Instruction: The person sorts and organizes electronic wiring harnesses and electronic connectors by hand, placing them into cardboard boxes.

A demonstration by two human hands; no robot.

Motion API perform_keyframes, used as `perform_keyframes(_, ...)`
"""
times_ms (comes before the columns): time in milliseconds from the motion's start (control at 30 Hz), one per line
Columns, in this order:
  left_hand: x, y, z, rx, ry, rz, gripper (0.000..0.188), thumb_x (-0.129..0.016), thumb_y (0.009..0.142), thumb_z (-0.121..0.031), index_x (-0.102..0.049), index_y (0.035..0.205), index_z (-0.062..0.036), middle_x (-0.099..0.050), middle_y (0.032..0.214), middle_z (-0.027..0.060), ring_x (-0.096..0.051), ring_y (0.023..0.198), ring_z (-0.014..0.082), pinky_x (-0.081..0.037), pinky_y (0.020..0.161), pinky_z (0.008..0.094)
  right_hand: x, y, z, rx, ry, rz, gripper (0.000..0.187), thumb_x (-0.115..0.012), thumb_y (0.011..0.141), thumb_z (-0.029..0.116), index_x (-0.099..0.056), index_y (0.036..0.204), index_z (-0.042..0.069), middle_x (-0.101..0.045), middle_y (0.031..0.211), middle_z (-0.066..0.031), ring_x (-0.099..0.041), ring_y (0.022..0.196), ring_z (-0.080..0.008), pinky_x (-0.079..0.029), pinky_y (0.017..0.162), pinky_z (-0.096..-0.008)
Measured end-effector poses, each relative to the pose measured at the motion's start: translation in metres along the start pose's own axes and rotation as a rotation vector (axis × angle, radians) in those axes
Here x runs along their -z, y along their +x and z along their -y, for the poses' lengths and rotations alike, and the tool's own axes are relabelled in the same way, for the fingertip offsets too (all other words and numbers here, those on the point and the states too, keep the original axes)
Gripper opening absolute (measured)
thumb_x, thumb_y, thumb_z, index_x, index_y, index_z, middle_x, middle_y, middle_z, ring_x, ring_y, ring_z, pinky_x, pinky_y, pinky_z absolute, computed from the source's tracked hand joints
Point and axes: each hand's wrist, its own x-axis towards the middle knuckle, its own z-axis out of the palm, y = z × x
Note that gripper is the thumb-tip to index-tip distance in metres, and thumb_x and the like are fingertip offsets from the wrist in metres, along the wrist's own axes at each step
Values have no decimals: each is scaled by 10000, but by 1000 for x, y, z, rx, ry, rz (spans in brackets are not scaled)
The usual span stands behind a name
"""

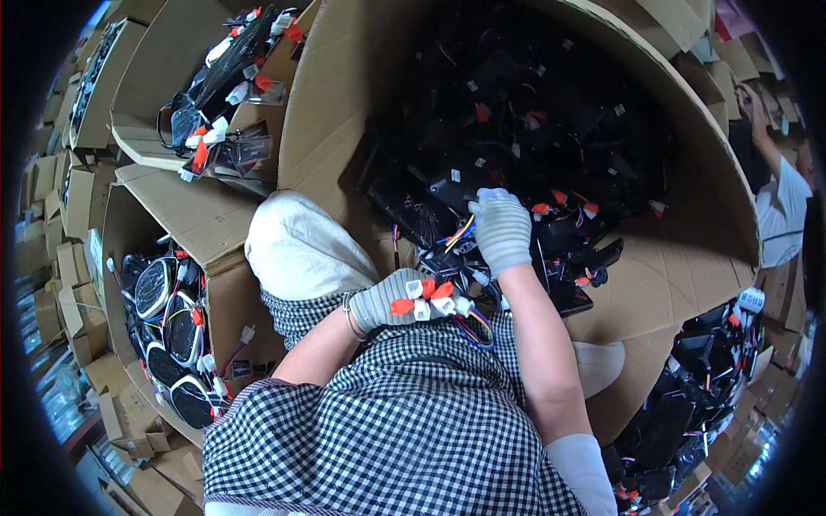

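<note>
My left hand [385, 303], in a striped grey-white knit glove, is closed around a bundle of cables near my lap. Red and white plug connectors [423, 297] stick out from it, and coloured wires [478, 331] loop away to the right. Reaching into the large cardboard box, my right hand [502, 230], gloved alike, has its fingers curled down among black plastic units. Yellow and blue wires [460, 234] run beside its fingers; what it grips is hidden. Just beyond its fingertips lies a flat black unit [458, 182] with a small white label.
The large cardboard box [323, 146] holds many black units with cables. Open boxes at the left contain more cabled units [224, 95] and round-cornered black parts [172, 335]. Further black units [688, 396] fill a box at lower right. Another person [781, 206] is at the far right.
</note>
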Motion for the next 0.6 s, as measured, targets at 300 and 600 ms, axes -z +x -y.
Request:
perform_keyframes(300,-4,-2,14,-33,-181,213,230,-536,902,-162,-603,1042,8,-655,980,102,-638,880,193,-496,764,285,-2,-38,7,-432,1842,282,358,-589,889,324,-566,1111,45,-607,989,-25,-556,932,-121,-443,807,-254)
perform_keyframes(600,7,-7,-4,140,-89,-64,293,-543,896,-156,-558,1114,39,-611,1104,112,-589,942,148,-498,776,249,90,-120,-5,-339,1467,920,427,-544,911,328,-607,1034,-75,-612,794,-40,-558,730,-86,-446,660,-221)
